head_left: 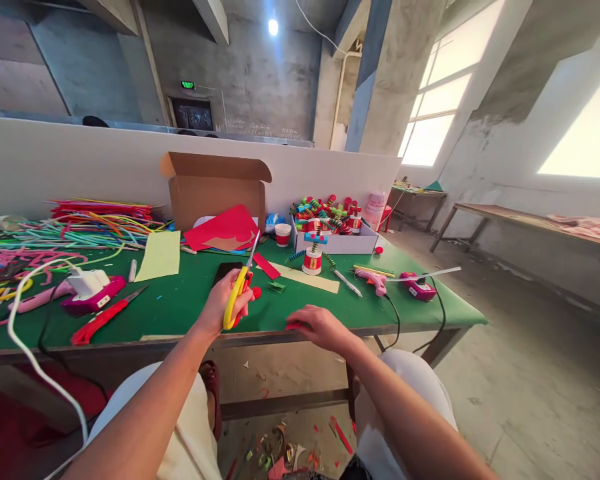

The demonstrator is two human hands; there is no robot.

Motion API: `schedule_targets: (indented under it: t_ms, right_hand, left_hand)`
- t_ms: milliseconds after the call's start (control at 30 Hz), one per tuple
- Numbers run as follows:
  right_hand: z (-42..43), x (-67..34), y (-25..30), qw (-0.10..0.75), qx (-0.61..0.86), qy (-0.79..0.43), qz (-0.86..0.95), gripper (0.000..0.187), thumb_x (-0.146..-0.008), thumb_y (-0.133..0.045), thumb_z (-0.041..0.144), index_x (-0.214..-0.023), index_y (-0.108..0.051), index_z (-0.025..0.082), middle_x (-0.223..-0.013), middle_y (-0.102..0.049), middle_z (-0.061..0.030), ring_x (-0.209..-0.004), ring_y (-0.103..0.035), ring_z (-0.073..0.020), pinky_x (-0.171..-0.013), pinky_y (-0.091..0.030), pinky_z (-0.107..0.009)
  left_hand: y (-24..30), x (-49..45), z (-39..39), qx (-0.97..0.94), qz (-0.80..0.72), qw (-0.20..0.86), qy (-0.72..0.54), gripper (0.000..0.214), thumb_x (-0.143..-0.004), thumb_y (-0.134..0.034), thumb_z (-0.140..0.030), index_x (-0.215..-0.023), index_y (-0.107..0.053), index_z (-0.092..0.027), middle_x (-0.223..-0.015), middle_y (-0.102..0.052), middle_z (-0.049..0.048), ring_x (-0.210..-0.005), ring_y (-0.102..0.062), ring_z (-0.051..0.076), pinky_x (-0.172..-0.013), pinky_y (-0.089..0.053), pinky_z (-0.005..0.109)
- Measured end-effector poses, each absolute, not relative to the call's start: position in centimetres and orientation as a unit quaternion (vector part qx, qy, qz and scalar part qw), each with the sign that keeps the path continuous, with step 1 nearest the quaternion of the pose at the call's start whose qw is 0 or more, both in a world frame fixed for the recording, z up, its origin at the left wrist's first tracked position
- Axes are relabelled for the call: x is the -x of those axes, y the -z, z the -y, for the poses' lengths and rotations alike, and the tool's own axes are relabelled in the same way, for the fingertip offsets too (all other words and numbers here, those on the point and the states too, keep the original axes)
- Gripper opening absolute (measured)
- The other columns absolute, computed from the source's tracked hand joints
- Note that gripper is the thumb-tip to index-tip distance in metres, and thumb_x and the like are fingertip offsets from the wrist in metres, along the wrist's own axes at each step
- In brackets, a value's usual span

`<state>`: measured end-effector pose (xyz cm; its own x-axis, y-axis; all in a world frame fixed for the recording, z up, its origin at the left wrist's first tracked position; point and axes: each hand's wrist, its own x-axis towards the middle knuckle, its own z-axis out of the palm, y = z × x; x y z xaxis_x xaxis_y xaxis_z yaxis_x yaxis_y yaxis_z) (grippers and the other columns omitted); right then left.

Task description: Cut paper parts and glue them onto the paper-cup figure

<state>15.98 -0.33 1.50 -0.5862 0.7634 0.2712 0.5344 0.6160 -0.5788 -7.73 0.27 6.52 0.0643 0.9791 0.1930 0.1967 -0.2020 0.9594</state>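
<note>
My left hand (221, 300) is closed around yellow-and-red-handled scissors (237, 293), their blades pointing up and away over the table. Beside its fingers is a small red round piece (256, 292). At the table's front edge, my right hand (320, 325) has its fingers curled over a small red piece (297, 325), mostly hidden beneath them. A figure made from a red-and-white paper cup (312, 261), with spiral pipe-cleaner arms, stands beyond my hands. Between lie a red paper strip (267, 266), a folded green scrap (277, 287) and a pale yellow strip (310, 278).
On the right are a pink glue gun (373, 280), a white pen (348, 283) and a purple power socket (418, 287). Left are red-handled pliers (103, 322), yellow paper (159, 256) and pipe cleaners (95, 230). A cardboard box (219, 193) and a white box (337, 244) of figures stand behind.
</note>
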Motion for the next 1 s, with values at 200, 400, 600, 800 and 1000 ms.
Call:
schedule_targets:
  t_ms: [200,400,600,800,1000]
  right_hand:
    - [-1.4,-16.4,-1.8,0.486,0.422,-0.539,0.543,0.018,-0.070,-0.070,0.034,-0.076,-0.060,0.020,-0.073,-0.069,-0.0001,-0.068,-0.066,-0.0150,-0.069,-0.051,-0.029]
    - [-1.4,-15.7,-3.0,0.548,0.349,-0.618,0.443,0.036,-0.060,-0.080,0.038,-0.080,-0.056,0.019,-0.066,-0.062,0.0046,-0.053,-0.057,-0.0082,-0.059,-0.049,-0.024]
    - [-0.8,-15.3,-3.6,0.512,0.338,-0.617,0.493,0.047,-0.063,-0.080,0.037,-0.096,-0.050,0.021,-0.064,-0.064,0.0058,-0.051,-0.056,-0.0087,-0.055,-0.047,-0.023]
    - [-0.9,-15.3,-3.0,0.471,0.317,-0.620,0.542,0.047,-0.065,-0.080,0.037,-0.097,-0.049,0.021,-0.067,-0.068,0.0043,-0.052,-0.057,-0.0093,-0.055,-0.046,-0.024]
    - [-0.7,-15.3,-3.2,0.501,0.312,-0.616,0.522,0.042,-0.063,-0.082,0.035,-0.092,-0.053,0.021,-0.067,-0.067,0.0041,-0.054,-0.057,-0.0098,-0.058,-0.046,-0.025]
  left_hand:
    - [-6.5,5.9,0.2,-0.609,-0.445,0.440,-0.487,0.048,-0.066,-0.067,-0.038,-0.106,-0.048,-0.019,-0.066,-0.058,-0.0052,-0.043,-0.054,0.011,-0.040,-0.040,0.021]
    - [-6.5,3.6,0.7,-0.585,-0.397,0.480,-0.519,0.053,-0.071,-0.068,-0.040,-0.114,-0.046,-0.020,-0.083,-0.063,0.0007,-0.067,-0.065,0.017,-0.054,-0.049,0.026]
    - [-6.1,2.3,0.0,-0.595,-0.396,0.490,-0.499,0.056,-0.072,-0.070,-0.043,-0.116,-0.045,-0.020,-0.089,-0.060,0.0010,-0.073,-0.063,0.015,-0.057,-0.049,0.024]
    - [-6.0,1.4,-0.2,-0.625,-0.390,0.510,-0.444,0.053,-0.072,-0.071,-0.037,-0.116,-0.047,-0.020,-0.077,-0.052,-0.0054,-0.051,-0.043,0.004,-0.044,-0.034,0.016]
    - [-6.1,0.7,-0.2,-0.603,-0.382,0.501,-0.490,0.051,-0.069,-0.070,-0.033,-0.112,-0.046,-0.019,-0.075,-0.052,-0.0057,-0.057,-0.049,0.006,-0.049,-0.038,0.016]
